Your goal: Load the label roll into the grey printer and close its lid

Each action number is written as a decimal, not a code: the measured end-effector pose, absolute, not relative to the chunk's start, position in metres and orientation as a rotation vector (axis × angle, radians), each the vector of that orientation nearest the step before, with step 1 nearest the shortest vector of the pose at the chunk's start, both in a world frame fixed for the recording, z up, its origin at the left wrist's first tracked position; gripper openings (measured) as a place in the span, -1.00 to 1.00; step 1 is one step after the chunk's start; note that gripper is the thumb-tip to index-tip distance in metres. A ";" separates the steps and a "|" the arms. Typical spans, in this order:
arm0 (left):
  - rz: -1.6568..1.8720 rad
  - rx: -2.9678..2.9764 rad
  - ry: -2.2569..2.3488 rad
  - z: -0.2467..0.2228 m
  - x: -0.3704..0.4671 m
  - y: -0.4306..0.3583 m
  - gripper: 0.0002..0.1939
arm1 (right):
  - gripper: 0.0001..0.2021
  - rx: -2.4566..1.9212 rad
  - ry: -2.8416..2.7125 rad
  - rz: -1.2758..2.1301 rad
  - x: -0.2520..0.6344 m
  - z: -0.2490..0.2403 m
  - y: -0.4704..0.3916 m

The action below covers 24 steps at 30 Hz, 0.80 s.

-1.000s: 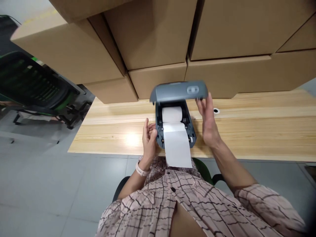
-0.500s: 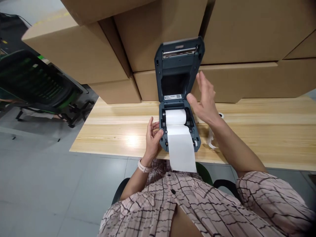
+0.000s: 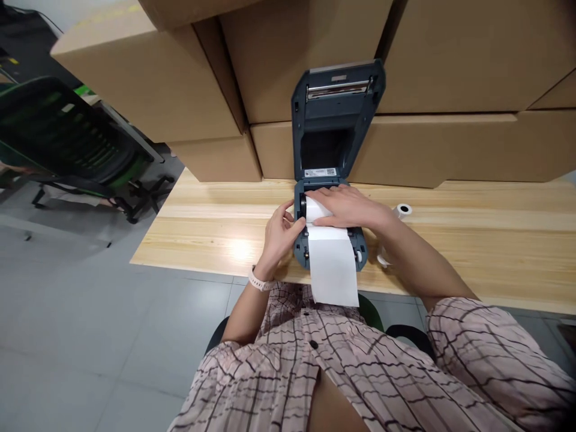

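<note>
A dark blue-grey label printer (image 3: pixel 300 249) stands on the wooden table with its lid (image 3: pixel 338 114) raised. Inside lies a white paper roll (image 3: pixel 316 210), partly covered by my right hand. From the roll a white paper strip (image 3: pixel 333 270) runs out over the printer's front and past the table edge. My right hand (image 3: pixel 344 207) rests over the roll, fingers spread and pointing left. My left hand (image 3: pixel 282 233) is at the printer's left side, its thumb on the rim and its fingers apart beside the housing.
Large cardboard boxes (image 3: pixel 306 54) are stacked behind the printer on the wooden table (image 3: pixel 202 234). A small white roll (image 3: pixel 404 209) sits right of the printer, with a loose white strip partly behind my right forearm. An office chair (image 3: pixel 76 144) stands at the left.
My right hand has moved from beside the raised lid down and left onto the paper roll. My left hand's thumb sits slightly farther up the printer's side.
</note>
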<state>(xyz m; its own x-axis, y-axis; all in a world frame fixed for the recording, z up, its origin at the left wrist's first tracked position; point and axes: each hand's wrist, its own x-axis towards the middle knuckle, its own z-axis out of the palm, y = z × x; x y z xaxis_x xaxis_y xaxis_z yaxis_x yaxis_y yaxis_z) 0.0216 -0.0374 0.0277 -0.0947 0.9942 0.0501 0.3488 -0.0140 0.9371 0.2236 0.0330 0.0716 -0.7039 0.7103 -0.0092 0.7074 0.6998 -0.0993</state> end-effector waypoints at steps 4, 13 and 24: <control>0.800 1.675 1.640 0.046 0.017 -0.024 -0.34 | -0.27 -1.247 -2.888 0.279 0.217 0.081 0.042; 0.634 1.903 1.630 0.056 0.016 -0.019 -0.40 | 0.01 -0.945 -2.547 0.429 0.279 0.147 0.005; 0.644 1.884 1.701 0.051 0.020 -0.020 -0.37 | 0.10 -1.489 -2.002 0.469 0.339 0.085 0.044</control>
<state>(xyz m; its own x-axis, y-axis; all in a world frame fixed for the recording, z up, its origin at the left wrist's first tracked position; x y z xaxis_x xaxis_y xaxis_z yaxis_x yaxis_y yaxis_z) 0.0197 -0.0197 0.0509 0.0997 0.9950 0.0056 0.7494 -0.0787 0.6575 0.3393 0.0438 0.0851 -0.1961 0.9483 0.2495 0.7387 0.3102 -0.5984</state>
